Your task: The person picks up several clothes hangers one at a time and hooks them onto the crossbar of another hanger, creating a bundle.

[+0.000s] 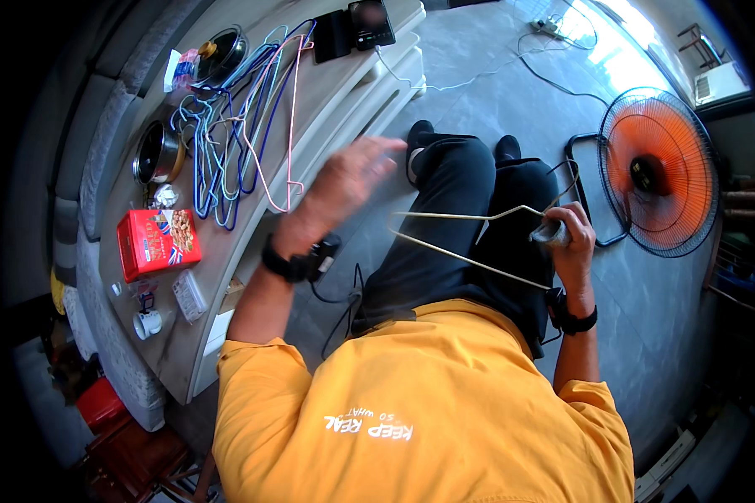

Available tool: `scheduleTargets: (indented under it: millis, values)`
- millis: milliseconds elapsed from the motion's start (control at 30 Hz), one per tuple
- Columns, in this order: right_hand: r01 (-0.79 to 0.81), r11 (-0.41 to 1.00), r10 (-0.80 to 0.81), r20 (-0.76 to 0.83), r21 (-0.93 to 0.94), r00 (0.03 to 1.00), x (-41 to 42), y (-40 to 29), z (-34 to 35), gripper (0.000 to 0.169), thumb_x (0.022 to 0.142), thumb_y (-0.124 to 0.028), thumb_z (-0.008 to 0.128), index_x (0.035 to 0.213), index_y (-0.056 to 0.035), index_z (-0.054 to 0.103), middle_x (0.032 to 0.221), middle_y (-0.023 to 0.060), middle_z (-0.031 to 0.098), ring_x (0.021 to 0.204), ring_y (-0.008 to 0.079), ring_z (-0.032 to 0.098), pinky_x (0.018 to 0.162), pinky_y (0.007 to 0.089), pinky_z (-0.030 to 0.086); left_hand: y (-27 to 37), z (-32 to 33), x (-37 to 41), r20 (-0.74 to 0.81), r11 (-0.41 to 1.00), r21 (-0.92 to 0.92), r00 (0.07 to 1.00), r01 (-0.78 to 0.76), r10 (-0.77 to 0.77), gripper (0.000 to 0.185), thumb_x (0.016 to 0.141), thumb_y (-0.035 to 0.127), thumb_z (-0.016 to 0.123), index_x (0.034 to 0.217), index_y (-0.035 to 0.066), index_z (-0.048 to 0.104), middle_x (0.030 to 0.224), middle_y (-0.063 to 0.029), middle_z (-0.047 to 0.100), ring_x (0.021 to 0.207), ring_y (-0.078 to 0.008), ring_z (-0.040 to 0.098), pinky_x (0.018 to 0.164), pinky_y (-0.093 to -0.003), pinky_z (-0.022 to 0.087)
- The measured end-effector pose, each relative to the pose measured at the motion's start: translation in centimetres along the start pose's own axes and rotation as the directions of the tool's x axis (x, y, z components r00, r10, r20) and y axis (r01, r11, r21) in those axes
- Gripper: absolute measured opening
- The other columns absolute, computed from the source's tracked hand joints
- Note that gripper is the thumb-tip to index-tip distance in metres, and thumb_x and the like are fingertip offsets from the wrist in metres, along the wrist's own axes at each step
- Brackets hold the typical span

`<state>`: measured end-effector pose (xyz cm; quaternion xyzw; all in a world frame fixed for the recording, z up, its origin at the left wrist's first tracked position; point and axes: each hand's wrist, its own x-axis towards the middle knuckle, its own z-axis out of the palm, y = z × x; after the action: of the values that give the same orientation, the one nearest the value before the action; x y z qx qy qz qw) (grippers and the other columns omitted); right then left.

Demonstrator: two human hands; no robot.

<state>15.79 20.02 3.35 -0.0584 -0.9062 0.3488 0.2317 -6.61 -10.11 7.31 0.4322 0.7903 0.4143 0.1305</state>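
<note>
A pale cream clothes hanger lies over my dark trousers, its hook end pointing up and right. My right hand grips it by a shoulder near the hook, with a rolled grey cloth held in the same fingers. Motion blurs my left hand, which is in the air between the table and my knees. I see nothing in it, and its fingers are spread. Nearest to it on the table is a tangled pile of plastic-looking hangers in blue, light blue, green and pink.
The table also bears a metal pot, a glass lid, a red tin, a mug and a phone on a cable. An orange fan stands at my right. Cables cross the floor.
</note>
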Motion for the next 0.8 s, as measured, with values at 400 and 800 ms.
scheduleTargets:
  millis: [400,800]
  values:
    - [-0.04,0.996,0.045,0.061,-0.079,0.997,1.8,-3.5,-1.1,0.031,0.067,0.009,0.066,0.094,-0.0056,0.064,0.087,0.0086,0.058,0.081,0.0248,0.062,0.072,0.0327,0.051,5.5,9.7,-0.8,0.274,0.941,-0.299,0.959,0.161,-0.077,0.027,0.093,0.01,0.059,0.119,0.005,0.063,0.091,-0.0113,0.071,0.079,-0.0223,0.067,0.074,-0.0291,0.053]
    - [-0.157,0.988,0.157,-0.055,0.012,0.986,2.3,-4.4,0.4,0.022,0.088,-0.011,0.063,0.108,-0.0039,0.059,0.1,0.0119,0.058,0.094,0.0276,0.059,0.081,0.0363,0.046,4.4,10.4,-0.7,0.106,0.93,-0.35,0.992,0.108,-0.075,0.018,0.091,0.01,0.063,0.107,0.003,0.069,0.093,-0.011,0.073,0.08,-0.0166,0.069,0.072,-0.0254,0.053]
